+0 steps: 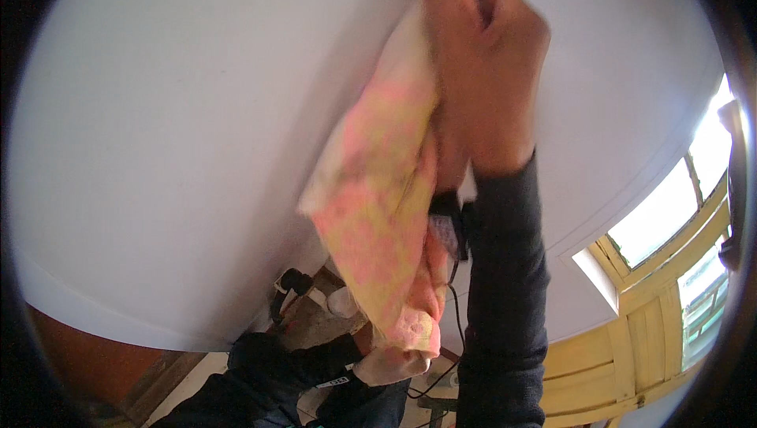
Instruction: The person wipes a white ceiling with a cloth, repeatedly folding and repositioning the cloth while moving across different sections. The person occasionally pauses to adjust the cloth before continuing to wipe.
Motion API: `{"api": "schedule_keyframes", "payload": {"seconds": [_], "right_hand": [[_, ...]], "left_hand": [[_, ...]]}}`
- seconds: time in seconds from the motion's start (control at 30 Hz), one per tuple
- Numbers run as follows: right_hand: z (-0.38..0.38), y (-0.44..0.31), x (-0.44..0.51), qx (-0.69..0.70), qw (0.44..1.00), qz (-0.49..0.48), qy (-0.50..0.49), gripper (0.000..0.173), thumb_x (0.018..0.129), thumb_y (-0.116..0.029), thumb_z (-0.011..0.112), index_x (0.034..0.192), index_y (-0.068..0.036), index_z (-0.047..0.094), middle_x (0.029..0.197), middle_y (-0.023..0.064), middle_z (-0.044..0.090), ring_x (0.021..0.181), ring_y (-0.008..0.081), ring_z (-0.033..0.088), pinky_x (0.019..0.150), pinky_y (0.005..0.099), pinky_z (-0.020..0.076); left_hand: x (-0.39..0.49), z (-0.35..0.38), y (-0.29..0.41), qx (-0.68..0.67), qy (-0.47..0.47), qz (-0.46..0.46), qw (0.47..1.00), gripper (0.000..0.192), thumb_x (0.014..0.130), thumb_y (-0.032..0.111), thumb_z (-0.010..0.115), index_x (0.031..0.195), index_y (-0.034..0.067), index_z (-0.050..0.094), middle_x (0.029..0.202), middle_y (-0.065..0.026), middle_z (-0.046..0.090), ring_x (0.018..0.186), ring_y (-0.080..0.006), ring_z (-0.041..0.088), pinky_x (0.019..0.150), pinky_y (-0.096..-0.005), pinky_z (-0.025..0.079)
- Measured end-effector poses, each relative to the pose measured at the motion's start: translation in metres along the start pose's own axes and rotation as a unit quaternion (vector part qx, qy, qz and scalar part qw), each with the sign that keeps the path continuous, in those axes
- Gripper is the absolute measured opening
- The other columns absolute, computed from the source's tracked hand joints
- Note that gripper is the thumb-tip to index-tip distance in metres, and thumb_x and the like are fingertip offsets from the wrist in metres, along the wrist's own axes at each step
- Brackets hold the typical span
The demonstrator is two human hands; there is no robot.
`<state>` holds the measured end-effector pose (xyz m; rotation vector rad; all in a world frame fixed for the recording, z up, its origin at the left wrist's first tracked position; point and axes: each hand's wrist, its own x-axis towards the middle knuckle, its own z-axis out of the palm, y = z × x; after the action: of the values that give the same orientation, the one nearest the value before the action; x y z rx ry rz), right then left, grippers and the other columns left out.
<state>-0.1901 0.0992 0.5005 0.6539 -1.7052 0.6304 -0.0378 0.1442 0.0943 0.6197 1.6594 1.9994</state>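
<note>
My right hand [488,61], raised in front of a white wall surface, is shut on the upper part of a pink-and-yellow patterned cloth [378,209]. The cloth hangs down from the fist, bunched at its lower end. Below, a dark sleeve reaches in from the left, and what seems to be my left hand [364,338] shows as a small patch of skin beside the cloth's lower end. Its fingers are hidden, so whether they grip the cloth cannot be told. Partly hidden behind my right forearm is a black and grey item [446,230].
The large white surface [159,132] fills the left and centre. Low down stand a black object [295,280] and a round white item [342,302]. A black cable [458,315] hangs beside my right forearm. At the right are a yellow wooden door [591,363] and window panes [659,227].
</note>
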Motion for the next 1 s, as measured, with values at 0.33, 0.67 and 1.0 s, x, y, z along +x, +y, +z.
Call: {"api": "schedule_keyframes", "payload": {"seconds": [0.33,0.67,1.0], "right_hand": [[0.012,0.007,-0.021,0.052,0.996,-0.069,0.016,0.011,0.09,-0.009,0.062,0.086,0.001,0.061,0.072,0.0171,0.061,0.062,0.0285,0.056,0.062,0.0322,0.0479],[0.008,0.114,-0.047,-0.146,0.988,-0.04,-0.031,0.026,0.093,-0.016,0.061,0.081,0.007,0.058,0.076,0.0267,0.061,0.071,0.0437,0.06,0.064,0.0454,0.0485],[0.017,0.193,-0.127,-0.213,0.97,0.075,-0.092,0.027,0.095,-0.02,0.057,0.084,0.004,0.06,0.078,0.0284,0.063,0.077,0.0464,0.062,0.066,0.0522,0.0493]], "left_hand": [[-0.005,-0.033,0.014,-0.16,-0.152,-0.019,0.975,0.037,0.095,0.02,0.061,0.128,0.005,0.053,0.122,-0.0099,0.061,0.113,-0.0205,0.059,0.096,-0.0361,0.05],[-0.002,-0.053,-0.01,-0.444,-0.159,-0.107,0.875,0.039,0.096,0.017,0.061,0.132,0.005,0.051,0.127,-0.0089,0.059,0.117,-0.0188,0.056,0.099,-0.0347,0.048],[0.01,-0.063,0.01,-0.133,-0.133,0.056,0.98,0.032,0.097,0.013,0.058,0.127,0.005,0.056,0.126,-0.0061,0.06,0.116,-0.0163,0.057,0.097,-0.031,0.049]]}}
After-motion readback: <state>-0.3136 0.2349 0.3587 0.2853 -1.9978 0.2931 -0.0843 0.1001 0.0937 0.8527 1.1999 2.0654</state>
